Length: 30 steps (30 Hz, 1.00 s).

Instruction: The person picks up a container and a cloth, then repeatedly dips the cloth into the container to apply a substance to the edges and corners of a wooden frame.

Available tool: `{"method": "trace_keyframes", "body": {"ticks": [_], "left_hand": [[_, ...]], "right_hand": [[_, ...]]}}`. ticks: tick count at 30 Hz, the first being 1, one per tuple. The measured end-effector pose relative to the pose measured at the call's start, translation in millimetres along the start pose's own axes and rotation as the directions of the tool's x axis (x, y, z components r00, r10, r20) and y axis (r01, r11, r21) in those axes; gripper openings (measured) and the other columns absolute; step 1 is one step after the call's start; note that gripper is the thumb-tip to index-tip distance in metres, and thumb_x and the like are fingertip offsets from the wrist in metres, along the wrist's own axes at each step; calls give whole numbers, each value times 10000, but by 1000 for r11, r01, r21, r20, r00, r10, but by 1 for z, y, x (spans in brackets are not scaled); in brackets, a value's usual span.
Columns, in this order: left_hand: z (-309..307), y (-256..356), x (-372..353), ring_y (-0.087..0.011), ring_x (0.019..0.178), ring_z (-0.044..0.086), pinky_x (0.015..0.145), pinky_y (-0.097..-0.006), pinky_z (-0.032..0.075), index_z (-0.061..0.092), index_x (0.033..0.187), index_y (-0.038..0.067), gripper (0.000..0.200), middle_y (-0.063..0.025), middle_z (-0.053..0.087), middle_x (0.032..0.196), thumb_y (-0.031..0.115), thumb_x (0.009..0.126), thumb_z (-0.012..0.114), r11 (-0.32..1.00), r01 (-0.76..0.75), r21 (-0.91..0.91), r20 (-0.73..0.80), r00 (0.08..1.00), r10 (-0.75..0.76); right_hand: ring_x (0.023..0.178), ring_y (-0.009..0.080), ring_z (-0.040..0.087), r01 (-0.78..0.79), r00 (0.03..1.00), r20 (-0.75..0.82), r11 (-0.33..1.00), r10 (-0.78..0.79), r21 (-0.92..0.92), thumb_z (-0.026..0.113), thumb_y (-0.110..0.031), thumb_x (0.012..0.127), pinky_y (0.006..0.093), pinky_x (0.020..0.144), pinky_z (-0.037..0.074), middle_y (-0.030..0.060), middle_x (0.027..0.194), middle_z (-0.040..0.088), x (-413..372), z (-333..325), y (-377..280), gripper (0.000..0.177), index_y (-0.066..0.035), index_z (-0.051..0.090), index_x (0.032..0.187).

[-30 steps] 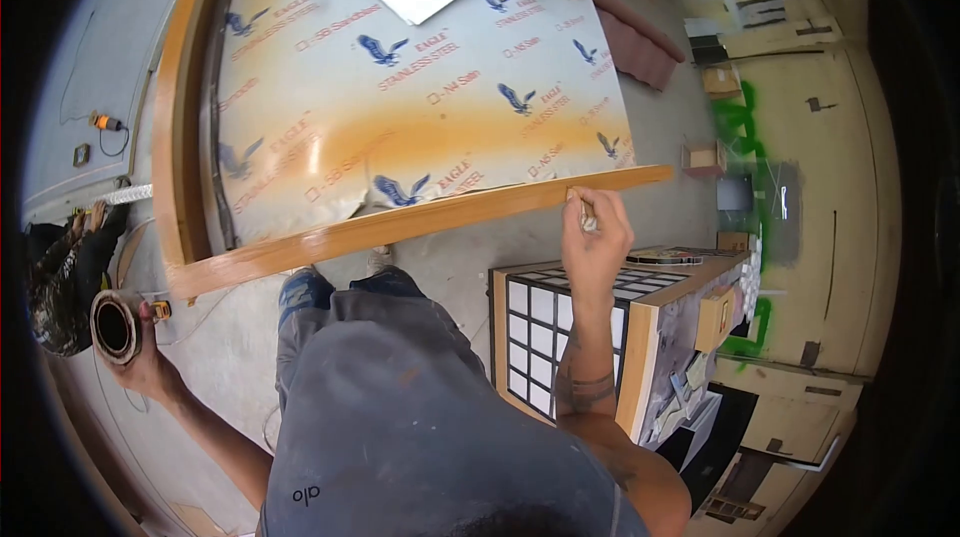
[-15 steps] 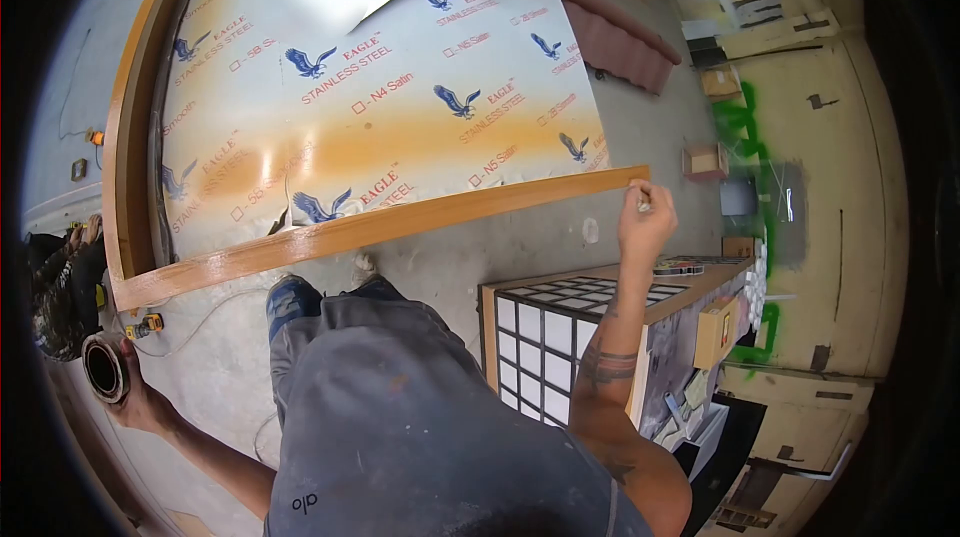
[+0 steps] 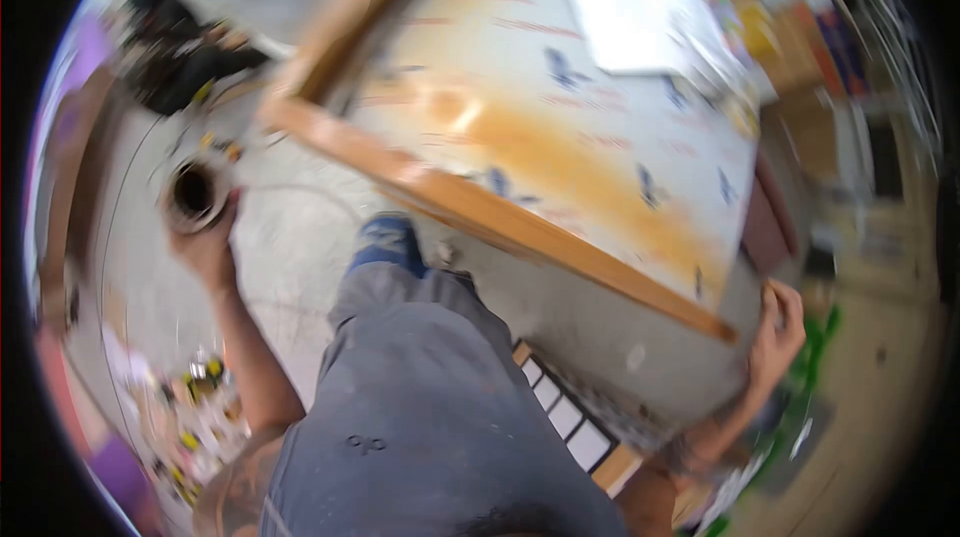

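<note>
My left hand (image 3: 208, 247) is wrapped round a round open can (image 3: 195, 193) with a dark inside, held out over the floor at the left. On the right my right hand (image 3: 776, 332) is near the end of a varnished wooden edge strip (image 3: 560, 242), with a gap between them. Its fingers are bent together, and motion blur hides what they may hold. The strip borders a panel under printed protective film (image 3: 590, 157), stained orange along that side. A white sheet (image 3: 625, 22) and crumpled plastic (image 3: 715, 37) lie on the film.
A co-worker (image 3: 180, 52) in dark clothes is low at the upper left. A box with a black-and-white grid (image 3: 570, 427) stands below the strip. Scattered items lie at the lower left (image 3: 195, 417). My shoe (image 3: 388, 242) is on the concrete floor (image 3: 280, 267).
The view has turned and blurred. The can in my left hand now appears higher and further right. My right hand has come away from the strip's end and appears lower and further right.
</note>
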State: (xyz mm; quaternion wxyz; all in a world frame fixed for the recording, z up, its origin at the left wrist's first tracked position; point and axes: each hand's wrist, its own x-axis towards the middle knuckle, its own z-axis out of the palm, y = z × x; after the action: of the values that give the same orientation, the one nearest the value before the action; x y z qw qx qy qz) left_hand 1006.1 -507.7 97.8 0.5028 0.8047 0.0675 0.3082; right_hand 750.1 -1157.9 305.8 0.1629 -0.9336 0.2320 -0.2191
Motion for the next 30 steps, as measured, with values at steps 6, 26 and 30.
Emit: {"method": "trace_keyframes", "body": {"ticks": [6, 26, 30], "left_hand": [[11, 22, -6, -170, 1224, 708, 1111, -334, 581, 615, 1433, 25, 906, -63, 737, 1321, 32, 651, 1072, 997, 11, -74, -53, 998, -15], [-25, -6, -35, -238, 1332, 684, 1166, -390, 566, 601, 1451, 50, 968, -119, 700, 1440, 60, 611, 1083, 970, 178, -164, -94, 976, -195], [-30, -9, -30, -208, 1300, 695, 1153, -374, 579, 616, 1443, 49, 945, -102, 707, 1423, 74, 626, 1090, 971, 177, -159, -108, 975, -195]], "right_hand": [[928, 270, 699, 564, 703, 373, 794, -605, 224, 711, 110, 957, 337, 844, 566, 155, 991, 704, 89, 71, -186, 133, 38, 743, 1063], [806, 303, 698, 741, 81, 217, 204, -973, 640, 817, 27, 903, 414, 697, 563, 109, 987, 685, 107, 304, -442, 182, -18, 750, 1066], [809, 303, 706, 748, 29, 214, 163, -976, 643, 811, 25, 908, 415, 700, 570, 104, 995, 688, 107, 317, -445, 175, -16, 746, 1065]]}}
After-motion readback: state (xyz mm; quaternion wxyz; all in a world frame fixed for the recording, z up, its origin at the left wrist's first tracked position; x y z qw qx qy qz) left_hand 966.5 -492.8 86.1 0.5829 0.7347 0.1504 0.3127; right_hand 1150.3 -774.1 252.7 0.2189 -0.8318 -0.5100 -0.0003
